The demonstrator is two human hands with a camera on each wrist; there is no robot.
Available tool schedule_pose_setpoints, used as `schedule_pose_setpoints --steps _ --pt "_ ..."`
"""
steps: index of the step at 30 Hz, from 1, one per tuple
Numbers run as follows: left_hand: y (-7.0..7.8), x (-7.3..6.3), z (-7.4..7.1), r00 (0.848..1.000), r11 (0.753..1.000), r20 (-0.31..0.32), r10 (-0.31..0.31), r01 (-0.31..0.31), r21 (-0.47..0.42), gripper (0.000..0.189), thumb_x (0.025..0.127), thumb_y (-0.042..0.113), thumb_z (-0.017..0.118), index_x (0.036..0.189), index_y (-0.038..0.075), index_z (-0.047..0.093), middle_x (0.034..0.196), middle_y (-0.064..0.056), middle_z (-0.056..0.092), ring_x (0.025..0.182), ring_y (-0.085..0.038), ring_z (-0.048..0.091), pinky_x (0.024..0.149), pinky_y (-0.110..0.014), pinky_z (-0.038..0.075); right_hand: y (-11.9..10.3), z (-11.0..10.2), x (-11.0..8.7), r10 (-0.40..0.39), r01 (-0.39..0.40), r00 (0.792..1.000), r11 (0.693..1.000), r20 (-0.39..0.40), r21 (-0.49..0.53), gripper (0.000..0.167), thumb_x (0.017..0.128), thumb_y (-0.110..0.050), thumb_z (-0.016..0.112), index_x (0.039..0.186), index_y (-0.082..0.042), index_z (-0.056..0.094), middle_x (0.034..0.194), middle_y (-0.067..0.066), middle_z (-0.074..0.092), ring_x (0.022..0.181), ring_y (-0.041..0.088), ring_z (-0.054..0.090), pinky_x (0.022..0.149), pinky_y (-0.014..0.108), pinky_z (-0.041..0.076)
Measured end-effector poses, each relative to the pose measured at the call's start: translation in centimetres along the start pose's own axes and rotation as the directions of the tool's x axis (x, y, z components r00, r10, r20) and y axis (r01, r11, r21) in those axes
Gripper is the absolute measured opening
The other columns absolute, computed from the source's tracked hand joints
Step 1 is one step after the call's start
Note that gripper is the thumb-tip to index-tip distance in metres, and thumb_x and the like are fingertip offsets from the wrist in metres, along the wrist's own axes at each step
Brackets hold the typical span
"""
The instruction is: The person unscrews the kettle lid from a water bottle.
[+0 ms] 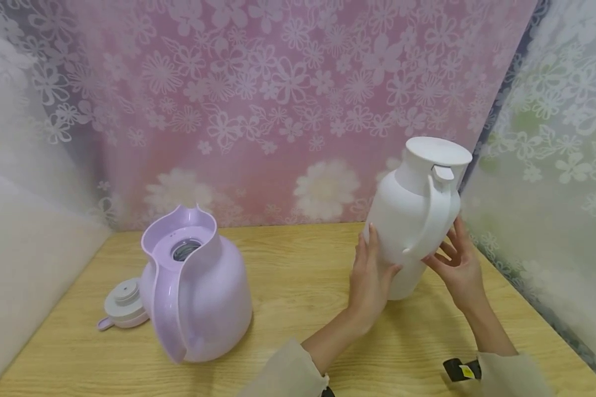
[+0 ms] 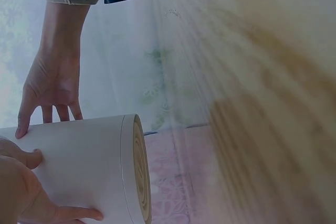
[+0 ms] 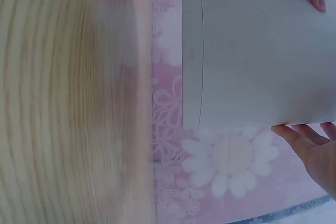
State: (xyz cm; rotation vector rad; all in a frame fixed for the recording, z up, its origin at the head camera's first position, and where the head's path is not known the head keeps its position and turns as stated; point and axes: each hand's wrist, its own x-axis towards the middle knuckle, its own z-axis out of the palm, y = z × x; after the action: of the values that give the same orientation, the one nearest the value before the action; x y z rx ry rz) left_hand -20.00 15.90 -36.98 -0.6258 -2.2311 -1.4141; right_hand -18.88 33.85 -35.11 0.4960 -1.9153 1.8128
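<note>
Both hands hold a white vacuum jug (image 1: 393,220) at the right side of the table, lifted and tilted, its flat top lid (image 1: 439,150) in place. My left hand (image 1: 368,284) grips the lower left of its body, thumb spread toward the front. On the opposite side, my right hand (image 1: 463,275) holds the body with bent fingers, below the handle (image 1: 433,215). In the left wrist view the ringed base (image 2: 140,169) of the jug shows, raised off the wood. The right wrist view has its smooth lower body (image 3: 252,56) between the two hands.
A lavender jug (image 1: 221,298) stands uncovered at the left, its handle toward me. Beside it lies a grey and lavender stopper (image 1: 124,303) with a small tab. Flowered curtains (image 1: 278,110) enclose the wooden table (image 1: 298,309) at the back and right.
</note>
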Motion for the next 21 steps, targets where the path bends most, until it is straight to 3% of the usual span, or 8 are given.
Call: schedule_pose_setpoints --steps 13,21 --pt "0.3 -1.3 -2.4 1.000 0.999 0.013 -0.010 0.010 -0.051 0.087 0.085 0.026 0.062 0.148 0.026 0.003 0.150 -0.014 0.012 0.130 -0.033 0.027 0.095 -0.044 0.038 -1.2 2.0 -0.9 -0.025 0.025 1.000 1.000 0.017 -0.006 0.089 0.082 0.020 0.054 0.148 -0.026 0.015 0.148 0.007 0.023 0.114 0.007 0.046 0.081 0.017 0.045" --pt "0.2 -1.8 -3.4 1.000 1.000 -0.023 0.007 -0.008 -0.018 0.088 0.084 0.025 0.063 0.149 0.022 0.004 0.149 -0.016 0.014 0.129 -0.035 0.028 0.095 -0.045 0.037 -1.4 3.1 -0.9 -0.037 0.035 0.998 0.998 0.042 0.047 0.090 0.081 0.022 0.052 0.148 -0.024 0.015 0.146 0.006 0.027 0.114 0.009 0.046 0.081 0.019 0.045"
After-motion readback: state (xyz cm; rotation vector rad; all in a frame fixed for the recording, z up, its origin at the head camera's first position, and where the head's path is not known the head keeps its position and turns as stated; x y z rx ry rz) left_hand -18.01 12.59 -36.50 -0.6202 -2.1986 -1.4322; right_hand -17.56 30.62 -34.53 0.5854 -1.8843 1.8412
